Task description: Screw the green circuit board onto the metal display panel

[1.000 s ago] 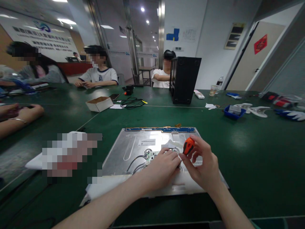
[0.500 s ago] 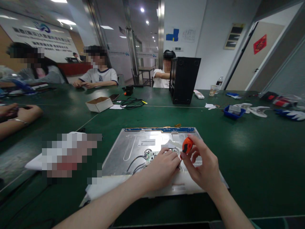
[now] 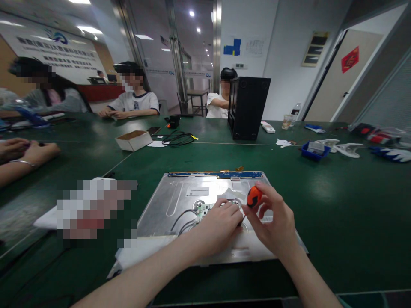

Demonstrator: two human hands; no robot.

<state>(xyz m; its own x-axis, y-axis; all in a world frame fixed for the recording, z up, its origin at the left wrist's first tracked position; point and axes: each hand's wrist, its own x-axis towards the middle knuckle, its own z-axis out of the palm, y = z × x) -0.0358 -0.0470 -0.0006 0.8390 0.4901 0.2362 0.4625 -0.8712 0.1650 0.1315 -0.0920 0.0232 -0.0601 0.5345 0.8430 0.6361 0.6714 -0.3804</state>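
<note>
An LCD panel (image 3: 173, 188) lies back side up on the table, its metal backing facing me. My right hand (image 3: 274, 224) is closed on the orange and black handle of a screwdriver (image 3: 254, 196), which tilts so its thin shaft points down toward my left fingertips. Across the panel reaches my left hand (image 3: 221, 224), its fingers curled together beside the shaft; whatever they pinch or press is hidden. Partly under that hand sits a small green circuit board (image 3: 203, 209) with dark cables (image 3: 178, 219) running from it. A blue circuit strip (image 3: 215, 175) runs along the panel's far edge.
A black computer case (image 3: 250, 109) stands across the green table (image 3: 337, 214). Also there are a small open cardboard box (image 3: 135, 141), a coiled black cable (image 3: 176, 139) and a blue tray (image 3: 315, 151). Several people sit around; a co-worker's hands (image 3: 38, 154) are at left.
The screwdriver handle has turned in my right fingers and shifted very slightly right. My left hand and the panel stay in place.
</note>
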